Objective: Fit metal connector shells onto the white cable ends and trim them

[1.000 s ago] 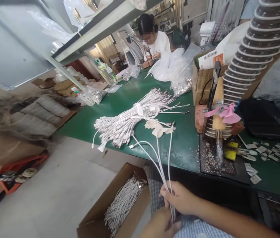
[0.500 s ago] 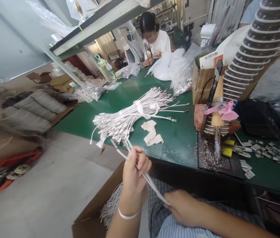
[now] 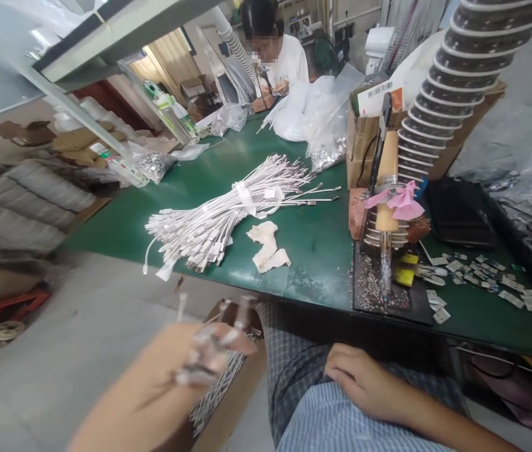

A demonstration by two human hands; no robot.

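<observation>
My left hand (image 3: 186,364), smeared by motion, is low over an open cardboard box (image 3: 242,402). It is closed round a few white cables, whose connector ends (image 3: 242,312) stick out past the fingers. Inside the box lie more white cables (image 3: 216,392), partly behind this hand. My right hand (image 3: 357,380) rests on my lap with its fingers curled in, and no cable shows in it. On the green bench (image 3: 313,251) in front of me lies a big bundle of white cables (image 3: 228,216), tied round the middle with a white strip.
A crumpled off-white scrap (image 3: 268,246) lies near the bench edge. To the right, a wooden-handled soldering iron (image 3: 387,207) stands tip down on a dark tray, beside a yellow sponge (image 3: 406,270) and small metal pieces (image 3: 482,276). A ribbed hose (image 3: 458,88) hangs there. A co-worker (image 3: 285,59) sits opposite.
My left hand has moved down and left to the box with the cables. The right hand has let go of the cables' lower part and lies on my lap. The view has shifted right.
</observation>
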